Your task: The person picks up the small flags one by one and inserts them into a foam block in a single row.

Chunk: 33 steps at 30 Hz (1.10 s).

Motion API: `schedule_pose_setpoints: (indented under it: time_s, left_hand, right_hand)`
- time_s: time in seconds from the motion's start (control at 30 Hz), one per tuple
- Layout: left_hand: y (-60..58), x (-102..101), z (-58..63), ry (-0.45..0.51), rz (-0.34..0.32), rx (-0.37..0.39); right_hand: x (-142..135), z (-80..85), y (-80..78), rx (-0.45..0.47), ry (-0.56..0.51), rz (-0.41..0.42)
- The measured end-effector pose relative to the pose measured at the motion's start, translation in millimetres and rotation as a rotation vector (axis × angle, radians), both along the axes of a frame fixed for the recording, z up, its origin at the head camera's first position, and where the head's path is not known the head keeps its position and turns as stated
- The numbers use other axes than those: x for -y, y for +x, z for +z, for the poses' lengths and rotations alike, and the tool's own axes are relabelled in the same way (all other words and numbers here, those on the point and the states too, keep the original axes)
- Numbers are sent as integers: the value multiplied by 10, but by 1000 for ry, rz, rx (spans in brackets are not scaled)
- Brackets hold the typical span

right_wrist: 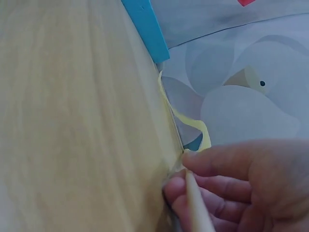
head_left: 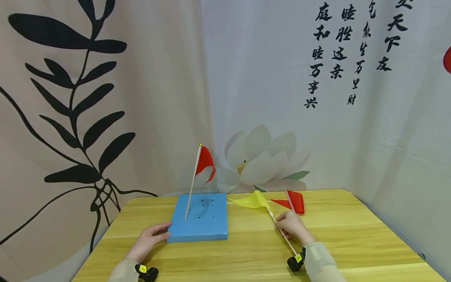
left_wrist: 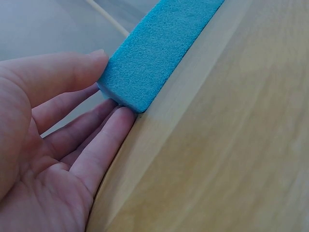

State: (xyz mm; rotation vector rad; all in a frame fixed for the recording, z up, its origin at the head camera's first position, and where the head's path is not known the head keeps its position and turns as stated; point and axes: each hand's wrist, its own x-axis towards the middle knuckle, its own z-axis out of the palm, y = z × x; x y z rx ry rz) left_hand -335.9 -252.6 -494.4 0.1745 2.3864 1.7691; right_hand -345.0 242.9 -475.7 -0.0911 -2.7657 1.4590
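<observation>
A blue foam block with small holes in its top lies on the table. In it stands a red flag on a thin stick, leaning slightly right. My left hand rests against the block's left side; in the left wrist view its thumb and fingertips touch one end of the blue block. To the right, my right hand pinches the stick of a yellow flag between thumb and fingers. The right wrist view shows the stick in that grip, the yellow cloth beyond it.
Another red flag lies on the table just behind my right hand. The wooden table runs back to a printed curtain with leaves, a lotus and writing.
</observation>
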Motion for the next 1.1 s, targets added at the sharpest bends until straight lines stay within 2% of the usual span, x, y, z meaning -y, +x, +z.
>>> schedule_pose_setpoints:
  time_s: [0.27,0.57,0.87,1.1]
  left_hand:
    - [-2,2,-17,3,-9,0]
    - [12,5,-47,-13,0,-1]
    - [-15,-14,4,-4,28,-14]
    - [-9,-23,4,6,31,-6]
  right_hand:
    - [14,54,28,35,-83,-27]
    - [-13,160,8,-108,-78,-48]
    - [63,385,-19,-173,-139,-73]
    - [87,488,-36,-232,-166,-77]
